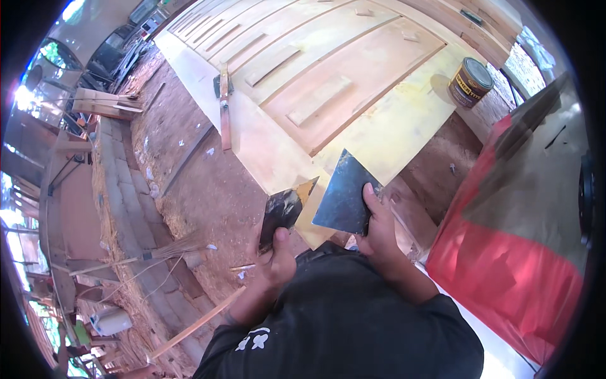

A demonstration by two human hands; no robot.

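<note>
My left hand [278, 256] grips a dark metal scraper blade [279, 207] with a yellowish smear near its upper corner. In my right hand [377, 224] is a squarish dark metal blade [344, 192], my thumb lying over its right side. Just beyond both blades lies a large wooden panel door [398, 158] with raised panels, pale pink and yellow patches on its surface. A tool with a long reddish wooden bar [225, 123] rests on its left border. A round tin [470, 82] with a dark label sits at the right corner.
A red and grey covered object [499, 265] stands close on my right. On the left are a dirt floor [183, 114], a stepped brick edge [136, 208], boards, dry sticks and a white container [110, 321]. Part of a person in green [79, 335] appears at lower left.
</note>
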